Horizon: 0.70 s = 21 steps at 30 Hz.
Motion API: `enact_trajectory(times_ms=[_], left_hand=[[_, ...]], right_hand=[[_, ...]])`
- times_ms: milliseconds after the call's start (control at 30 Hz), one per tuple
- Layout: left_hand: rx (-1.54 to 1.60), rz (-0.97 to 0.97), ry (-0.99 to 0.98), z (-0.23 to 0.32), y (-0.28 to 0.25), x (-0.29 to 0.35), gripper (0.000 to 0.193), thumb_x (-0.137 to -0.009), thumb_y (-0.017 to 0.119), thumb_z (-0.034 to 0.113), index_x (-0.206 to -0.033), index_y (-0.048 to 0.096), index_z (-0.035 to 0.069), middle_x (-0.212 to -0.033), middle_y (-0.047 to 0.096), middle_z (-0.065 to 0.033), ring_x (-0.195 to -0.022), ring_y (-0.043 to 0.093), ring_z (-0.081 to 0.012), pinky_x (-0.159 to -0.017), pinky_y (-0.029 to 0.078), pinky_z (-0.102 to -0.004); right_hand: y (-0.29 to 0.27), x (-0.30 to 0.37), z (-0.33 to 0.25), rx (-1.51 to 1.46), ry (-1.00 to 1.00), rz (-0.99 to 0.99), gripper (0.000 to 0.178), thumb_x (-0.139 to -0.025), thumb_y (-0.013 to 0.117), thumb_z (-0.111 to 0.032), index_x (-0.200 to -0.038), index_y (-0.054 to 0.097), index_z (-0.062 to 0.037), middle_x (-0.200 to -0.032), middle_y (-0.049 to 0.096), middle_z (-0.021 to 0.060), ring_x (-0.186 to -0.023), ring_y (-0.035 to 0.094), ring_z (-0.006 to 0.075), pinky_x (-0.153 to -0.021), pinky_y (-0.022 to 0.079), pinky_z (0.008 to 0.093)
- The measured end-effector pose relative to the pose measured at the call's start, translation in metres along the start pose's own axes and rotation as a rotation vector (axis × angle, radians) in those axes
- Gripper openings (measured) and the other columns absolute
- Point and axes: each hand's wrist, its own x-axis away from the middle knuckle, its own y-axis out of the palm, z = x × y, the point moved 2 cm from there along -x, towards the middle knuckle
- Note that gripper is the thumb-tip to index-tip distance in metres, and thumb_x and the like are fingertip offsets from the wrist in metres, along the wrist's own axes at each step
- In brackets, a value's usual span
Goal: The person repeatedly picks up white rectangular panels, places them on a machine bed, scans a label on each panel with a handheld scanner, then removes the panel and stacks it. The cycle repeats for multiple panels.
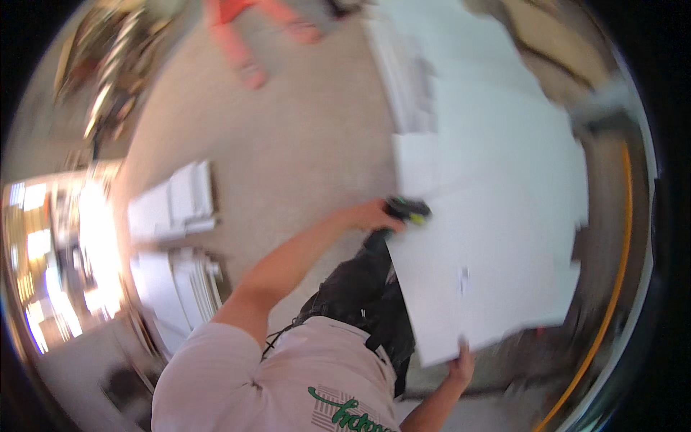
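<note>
My left hand (376, 214) is closed round a small black hand-held device (407, 209) with a yellow-green spot. Blur hides its exact kind. It is over the left edge of a large flat white panel (497, 237), which lies on top of a long stack to my right. At the panel's near corner, my right hand (461, 366) grips the edge, a finger or thumb showing on top and the rest hidden or blurred. A small printed label (463, 279) sits on the panel between my two hands.
Stacks of white panels (176, 201) stand on the floor at the left. More white sheets (410, 79) lie at the far end of the long stack. Ahead, a person's reddish-clad legs (237, 43) show. A yellow stripe (619, 266) curves along the right; a bright opening lies at far left.
</note>
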Motion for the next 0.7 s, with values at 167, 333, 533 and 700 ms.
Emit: enact_trajectory(times_ms=[167, 333, 533, 700], left_hand=[[0.370, 0.147, -0.008, -0.066, 0.052, 0.121, 0.033, -0.086, 0.078, 0.026, -0.107, 0.070, 0.002, -0.090, 0.068, -0.0040, -0.085, 0.063, -0.0142, -0.078, 0.050, -0.0342], [0.503, 0.453, 0.055, -0.117, 0.027, 0.209, 0.029, -0.087, 0.076, 0.022, -0.105, 0.067, 0.001, -0.089, 0.068, -0.0042, -0.084, 0.063, -0.0142, -0.079, 0.050, -0.0320], [0.922, 0.869, 0.059, -0.234, -0.065, 0.335, 0.023, -0.088, 0.074, 0.021, -0.098, 0.069, 0.000, -0.086, 0.069, -0.0054, -0.083, 0.064, -0.0142, -0.078, 0.049, -0.0302], [1.348, 1.238, 0.044, -0.370, -0.162, 0.441, 0.027, -0.082, 0.078, 0.031, -0.087, 0.072, 0.005, -0.077, 0.070, -0.0057, -0.068, 0.065, -0.0151, -0.061, 0.051, -0.0323]], right_hand=[[-0.034, 0.043, -0.009, -0.122, -0.443, -0.265, 0.063, -0.087, 0.071, -0.032, -0.142, 0.049, -0.0112, -0.136, 0.055, 0.0174, -0.121, 0.057, 0.0360, -0.098, 0.052, 0.0528], [0.040, 0.030, -0.039, 0.187, -0.260, -0.412, 0.058, -0.085, 0.075, -0.028, -0.131, 0.057, 0.0004, -0.133, 0.061, 0.0118, -0.114, 0.060, 0.0334, -0.098, 0.052, 0.0512], [0.233, 0.053, 0.003, 0.468, -0.209, -0.696, 0.062, -0.086, 0.066, -0.039, -0.134, 0.054, -0.0026, -0.134, 0.058, 0.0135, -0.126, 0.055, 0.0308, -0.101, 0.051, 0.0484], [0.471, 0.150, 0.122, 0.612, -0.109, -0.868, 0.053, -0.087, 0.063, -0.027, -0.132, 0.055, -0.0001, -0.132, 0.060, 0.0144, -0.123, 0.057, 0.0327, -0.105, 0.047, 0.0490]])
